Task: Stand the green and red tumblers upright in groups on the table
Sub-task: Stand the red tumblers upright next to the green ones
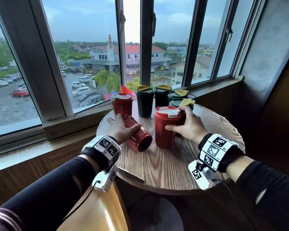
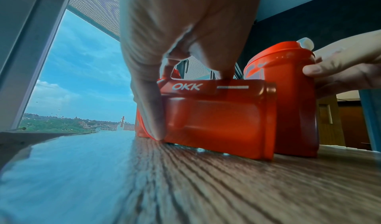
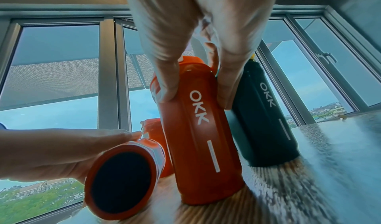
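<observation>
On the round wooden table [image 1: 165, 169] a red tumbler [image 1: 137, 134] lies on its side, base toward me. My left hand [image 1: 122, 129] grips it from above; in the left wrist view the fingers [image 2: 150, 107] wrap the lying tumbler [image 2: 216, 118]. My right hand [image 1: 187, 124] holds a second red tumbler [image 1: 166, 127] that stands upright with a white-flap lid; the right wrist view shows thumb and fingers round this tumbler [image 3: 202, 138]. A third red tumbler [image 1: 122, 105] stands behind. Several dark green tumblers [image 1: 144, 102] with yellow flaps stand upright at the back.
The window sill [image 1: 83, 119] and glass run along the table's far and left sides. A dark wall [image 1: 265, 80] closes the right. A yellow-wood seat [image 1: 97, 212] sits below the table's near left edge. Bare tabletop lies in front of the red tumblers.
</observation>
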